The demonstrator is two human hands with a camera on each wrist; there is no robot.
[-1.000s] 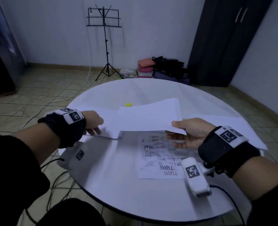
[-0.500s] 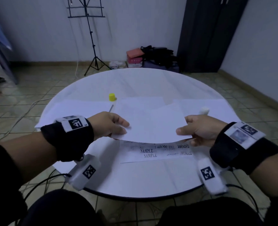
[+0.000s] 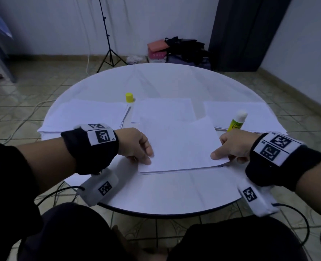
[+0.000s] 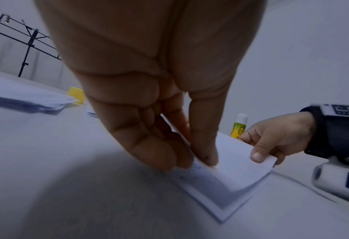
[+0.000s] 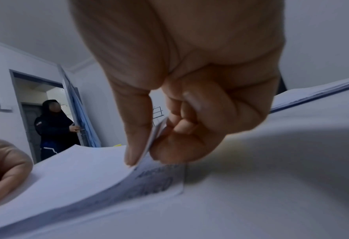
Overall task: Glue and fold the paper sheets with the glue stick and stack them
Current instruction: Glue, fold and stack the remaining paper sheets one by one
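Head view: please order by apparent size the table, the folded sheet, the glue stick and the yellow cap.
1. table
2. folded sheet
3. glue stick
4. yellow cap, though it stands farther from the camera, so this last rank is less sure.

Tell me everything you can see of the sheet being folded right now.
The folded sheet is thin white paper, lying near the front edge of the round table. Its top half is bent over toward the person, blank side up, near edges almost lined up. Dark print shows on the lower layer in the wrist views. The flap bows up, not yet creased. The left hand pinches its left corner, the right hand its right corner.
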